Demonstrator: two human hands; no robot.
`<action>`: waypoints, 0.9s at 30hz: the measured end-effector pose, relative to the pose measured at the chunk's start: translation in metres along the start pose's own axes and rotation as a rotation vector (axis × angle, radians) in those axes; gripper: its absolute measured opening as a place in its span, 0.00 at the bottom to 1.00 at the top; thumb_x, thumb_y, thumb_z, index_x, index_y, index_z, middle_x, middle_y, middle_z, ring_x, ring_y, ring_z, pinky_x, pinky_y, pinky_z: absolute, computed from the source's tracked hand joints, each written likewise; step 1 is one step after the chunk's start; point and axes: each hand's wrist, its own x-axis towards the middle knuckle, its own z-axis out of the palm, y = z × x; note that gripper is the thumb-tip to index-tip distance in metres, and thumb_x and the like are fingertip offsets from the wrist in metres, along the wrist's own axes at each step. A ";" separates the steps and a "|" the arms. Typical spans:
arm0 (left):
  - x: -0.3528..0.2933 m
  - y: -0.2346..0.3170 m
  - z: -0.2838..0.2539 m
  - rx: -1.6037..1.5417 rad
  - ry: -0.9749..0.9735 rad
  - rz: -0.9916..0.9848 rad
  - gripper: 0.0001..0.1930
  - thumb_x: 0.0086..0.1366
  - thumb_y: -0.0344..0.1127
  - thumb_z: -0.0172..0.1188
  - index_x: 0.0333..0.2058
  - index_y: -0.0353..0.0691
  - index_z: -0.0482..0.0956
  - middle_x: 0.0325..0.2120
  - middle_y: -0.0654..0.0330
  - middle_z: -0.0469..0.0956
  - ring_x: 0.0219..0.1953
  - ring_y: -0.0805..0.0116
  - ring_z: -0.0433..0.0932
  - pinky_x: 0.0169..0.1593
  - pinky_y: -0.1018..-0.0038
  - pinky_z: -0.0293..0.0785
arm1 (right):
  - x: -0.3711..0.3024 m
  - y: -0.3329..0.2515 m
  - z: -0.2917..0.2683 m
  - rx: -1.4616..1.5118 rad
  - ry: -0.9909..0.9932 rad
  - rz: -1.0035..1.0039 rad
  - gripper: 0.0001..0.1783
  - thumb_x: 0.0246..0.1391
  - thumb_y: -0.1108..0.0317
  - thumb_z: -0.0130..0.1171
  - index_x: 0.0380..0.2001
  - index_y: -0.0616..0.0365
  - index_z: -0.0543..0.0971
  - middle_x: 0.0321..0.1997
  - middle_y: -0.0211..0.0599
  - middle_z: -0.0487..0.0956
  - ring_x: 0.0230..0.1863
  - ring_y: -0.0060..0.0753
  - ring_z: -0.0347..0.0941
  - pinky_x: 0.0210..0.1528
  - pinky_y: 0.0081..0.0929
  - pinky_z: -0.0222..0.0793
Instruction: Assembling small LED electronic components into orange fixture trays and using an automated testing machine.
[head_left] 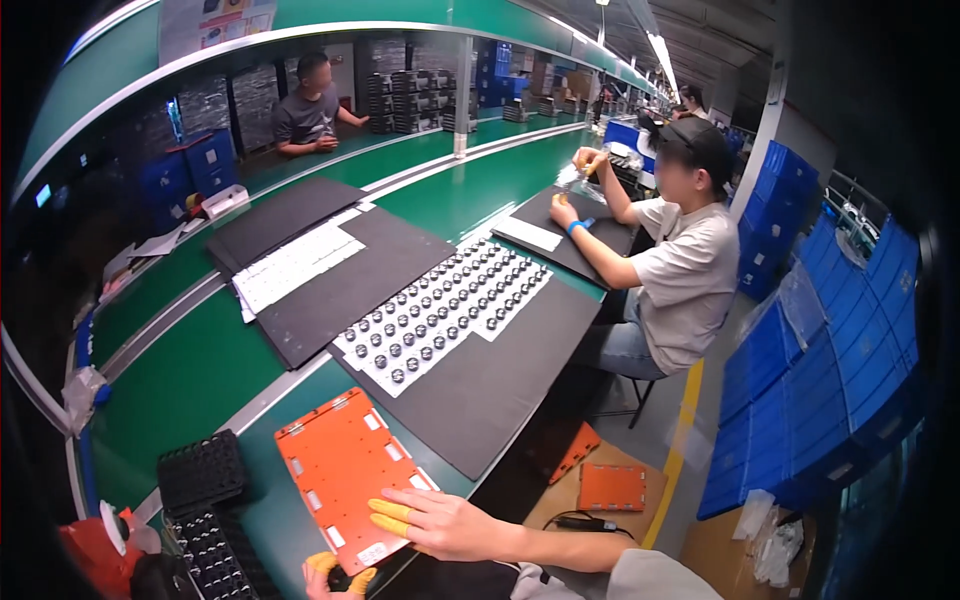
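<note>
An orange rectangular plate (345, 455) with small holes and white patches along its edges lies on the green bench in front of me. My right hand (450, 525) rests on its near right edge, fingers stretched out, yellow cots on some of them. My left hand (338, 582) is at the plate's near left corner, with yellow-covered fingertips curled around something small and dark that I cannot make out. The picture's lower edge cuts off part of this hand. Left of the plate stand black trays (215, 545) with rows of small parts.
Beyond the plate, a black foam sheet (520, 370) carries white sheets with rows of small black round parts (425, 353). A person (690, 220) sits at the right, handling something clear. Another person (310, 110) is across the line. Blue crates (800, 390) stand at the right.
</note>
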 end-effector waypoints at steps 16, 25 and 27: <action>0.003 0.012 0.012 0.258 0.049 0.007 0.25 0.28 0.32 0.84 0.27 0.33 0.81 0.33 0.57 0.74 0.41 0.55 0.73 0.44 0.62 0.71 | 0.001 0.019 0.009 -0.139 -0.104 -0.079 0.33 0.52 0.68 0.59 0.63 0.61 0.72 0.65 0.52 0.73 0.64 0.49 0.73 0.57 0.37 0.76; 0.004 0.016 0.000 0.338 0.016 0.042 0.22 0.39 0.42 0.83 0.32 0.37 0.86 0.34 0.57 0.76 0.39 0.55 0.75 0.42 0.62 0.74 | 0.090 0.026 -0.063 -0.183 0.058 -0.276 0.27 0.39 0.67 0.66 0.48 0.57 0.84 0.45 0.40 0.83 0.47 0.42 0.81 0.52 0.37 0.78; 0.000 0.009 -0.003 0.332 0.006 0.028 0.22 0.39 0.42 0.83 0.32 0.36 0.86 0.34 0.57 0.76 0.39 0.55 0.75 0.42 0.62 0.75 | 0.119 0.032 -0.069 -0.048 0.307 -0.183 0.27 0.38 0.64 0.74 0.46 0.59 0.84 0.41 0.39 0.84 0.38 0.42 0.81 0.44 0.37 0.81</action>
